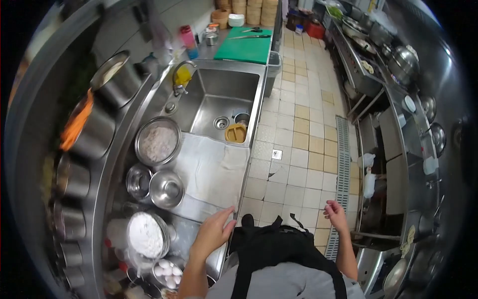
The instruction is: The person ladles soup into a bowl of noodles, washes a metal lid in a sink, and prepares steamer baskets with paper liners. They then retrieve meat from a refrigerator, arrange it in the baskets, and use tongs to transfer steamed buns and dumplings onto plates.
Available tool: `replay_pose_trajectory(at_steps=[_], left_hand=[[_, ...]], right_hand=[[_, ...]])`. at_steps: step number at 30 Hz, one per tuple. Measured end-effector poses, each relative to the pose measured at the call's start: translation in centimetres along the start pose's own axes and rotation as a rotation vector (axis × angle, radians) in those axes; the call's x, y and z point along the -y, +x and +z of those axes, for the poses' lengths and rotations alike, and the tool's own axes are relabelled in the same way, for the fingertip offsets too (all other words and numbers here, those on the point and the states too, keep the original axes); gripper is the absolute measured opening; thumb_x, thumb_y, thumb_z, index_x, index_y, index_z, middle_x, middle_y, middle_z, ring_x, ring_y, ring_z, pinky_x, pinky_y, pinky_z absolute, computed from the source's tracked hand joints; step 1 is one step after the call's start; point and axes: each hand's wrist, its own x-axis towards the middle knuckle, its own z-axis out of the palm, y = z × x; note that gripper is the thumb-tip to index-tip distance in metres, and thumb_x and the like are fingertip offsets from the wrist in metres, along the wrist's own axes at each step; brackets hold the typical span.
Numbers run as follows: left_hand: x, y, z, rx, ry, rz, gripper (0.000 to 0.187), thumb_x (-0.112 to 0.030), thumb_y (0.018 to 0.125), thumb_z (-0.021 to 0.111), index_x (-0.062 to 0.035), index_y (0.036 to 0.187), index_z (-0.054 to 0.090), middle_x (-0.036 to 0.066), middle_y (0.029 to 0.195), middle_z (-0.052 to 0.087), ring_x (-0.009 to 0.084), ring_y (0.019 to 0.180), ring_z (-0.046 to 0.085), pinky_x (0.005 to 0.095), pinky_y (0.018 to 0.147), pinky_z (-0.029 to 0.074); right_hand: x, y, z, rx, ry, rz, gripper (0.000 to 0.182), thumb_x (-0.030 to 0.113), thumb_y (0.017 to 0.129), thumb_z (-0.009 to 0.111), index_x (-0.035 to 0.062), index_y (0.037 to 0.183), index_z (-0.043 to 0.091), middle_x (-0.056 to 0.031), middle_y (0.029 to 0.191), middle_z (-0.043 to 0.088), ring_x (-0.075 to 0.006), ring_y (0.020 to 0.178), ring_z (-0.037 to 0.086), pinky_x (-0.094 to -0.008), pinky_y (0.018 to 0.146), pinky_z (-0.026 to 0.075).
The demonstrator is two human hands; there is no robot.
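Observation:
My left hand (217, 231) is over the front edge of the steel counter, its fingers stretched and its thumb apart, holding nothing. Just beyond its fingertips lies a folded white cloth (206, 169). Left of the cloth stand a steel bowl with a pale pinkish mixture (158, 143), an empty-looking steel bowl (167, 189) and another small bowl (138, 181). Nearer to me are a bowl heaped with white powder (145, 235) and a bowl of eggs (168, 274). Out over the floor at my right side, my right hand (336, 215) hangs with loosely bent fingers, nothing visible in it.
A sink (206, 99) with a tan divided piece (235, 133) lies past the cloth. Beyond it, a green cutting board (244, 47) carries a knife and scissors. Steel pots (119, 82) line the left shelf. Across the tiled aisle (298, 124) runs a stove (356, 62) with pans.

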Motion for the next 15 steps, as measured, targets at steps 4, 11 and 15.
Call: replay_pose_trajectory(at_steps=[4,11,15], left_hand=[[0.1,11.0,-0.1,0.318,0.101,0.102,0.048,-0.025,0.093,0.068,-0.0010,0.133,0.056,0.024,0.117,0.066,0.0415,0.104,0.063,0.0433,0.087,0.051],[-2.4,25.6,3.5,0.601,-0.006,0.150,0.087,-0.056,0.079,0.077,-0.0009,0.141,0.050,0.022,0.141,0.053,0.0401,0.123,0.057,0.0425,0.103,0.047],[-4.1,32.3,3.4,0.186,0.138,0.001,0.073,-0.042,0.085,0.076,-0.0010,0.139,0.052,0.022,0.142,0.054,0.0385,0.125,0.057,0.0409,0.104,0.047]], right_hand=[[-2.6,2.1,-0.5,-0.115,0.180,0.140,0.031,0.021,0.100,0.061,0.0023,0.125,0.060,-0.0047,0.094,0.065,-0.0141,0.077,0.065,-0.0288,0.066,0.056],[-9.5,6.4,-2.7,-0.211,0.412,0.402,0.028,0.028,0.100,0.062,0.0036,0.113,0.061,-0.0048,0.086,0.063,-0.0152,0.072,0.065,-0.0297,0.063,0.055],[-8.5,19.3,-9.9,-0.182,0.537,0.411,0.023,0.030,0.100,0.062,0.0067,0.101,0.060,-0.0045,0.080,0.061,-0.0144,0.066,0.062,-0.0289,0.058,0.053]])
